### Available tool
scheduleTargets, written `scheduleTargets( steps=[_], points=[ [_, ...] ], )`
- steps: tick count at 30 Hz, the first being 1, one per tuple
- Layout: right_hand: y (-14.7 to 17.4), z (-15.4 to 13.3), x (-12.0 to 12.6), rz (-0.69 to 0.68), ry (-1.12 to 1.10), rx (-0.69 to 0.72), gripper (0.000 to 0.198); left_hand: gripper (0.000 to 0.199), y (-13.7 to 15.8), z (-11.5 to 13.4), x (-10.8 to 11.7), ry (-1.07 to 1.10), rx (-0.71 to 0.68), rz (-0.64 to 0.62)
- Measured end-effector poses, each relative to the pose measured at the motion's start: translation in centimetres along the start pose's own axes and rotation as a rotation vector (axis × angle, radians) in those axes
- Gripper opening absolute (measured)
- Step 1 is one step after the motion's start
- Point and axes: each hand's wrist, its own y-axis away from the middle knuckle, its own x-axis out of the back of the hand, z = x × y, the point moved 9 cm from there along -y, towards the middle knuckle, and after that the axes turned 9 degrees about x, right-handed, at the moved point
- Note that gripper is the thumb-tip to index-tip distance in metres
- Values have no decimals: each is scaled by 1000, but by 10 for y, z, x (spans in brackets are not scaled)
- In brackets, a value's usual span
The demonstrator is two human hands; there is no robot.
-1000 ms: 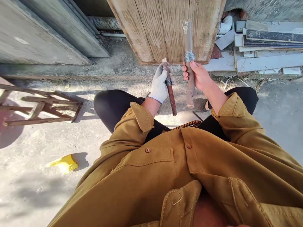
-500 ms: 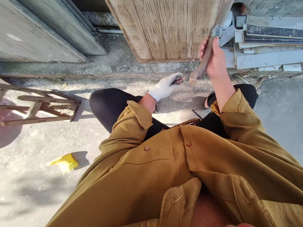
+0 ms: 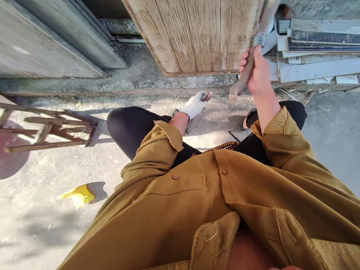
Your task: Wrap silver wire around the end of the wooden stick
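My right hand (image 3: 259, 75), bare, is wrapped round a crooked wooden handle (image 3: 242, 83) whose blunt end points down toward me. Just above the fingers, several turns of metal wire (image 3: 258, 39) bind the wood, and the shaft runs on past the top edge of the view. My left hand (image 3: 194, 105), in a white glove, is closed on a short reddish-brown piece (image 3: 208, 96) with a pale tip; its kind is not clear. That hand is low over the concrete, left of the handle's end and apart from it.
A worn plank panel (image 3: 197, 37) stands ahead, with grey boards (image 3: 36, 41) to its left. Stacked strips (image 3: 317, 71) lie at the far right. A wooden stool or rack (image 3: 56, 120) is at the left, and a yellow object (image 3: 78, 195) lies on the ground.
My left hand has drawn slightly left with the reddish-brown piece, away from the handle. The handle in my right hand has shifted a little to the right.
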Motion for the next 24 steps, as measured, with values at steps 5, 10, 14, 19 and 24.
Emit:
scheduleTargets(
  steps=[5, 10, 14, 19, 24],
  points=[
    [13, 55, -15, -285, 469, -177, 53, 21, 2, -5, -19, 409, 92, -100],
    [-3, 54, 27, 6, 569, -238, 44, 26, 12, 7, -10, 665, 43, -142],
    [-4, 36, 45, 107, 675, -279, 37, 14, 11, 9, 8, 758, 28, -40],
    [-5, 38, 49, 68, 726, -291, 37, 18, -6, 1, 34, 766, -15, 154],
    [20, 36, 1, -354, 513, -280, 41, 23, -19, -10, 59, 407, -31, 313]
  ],
)
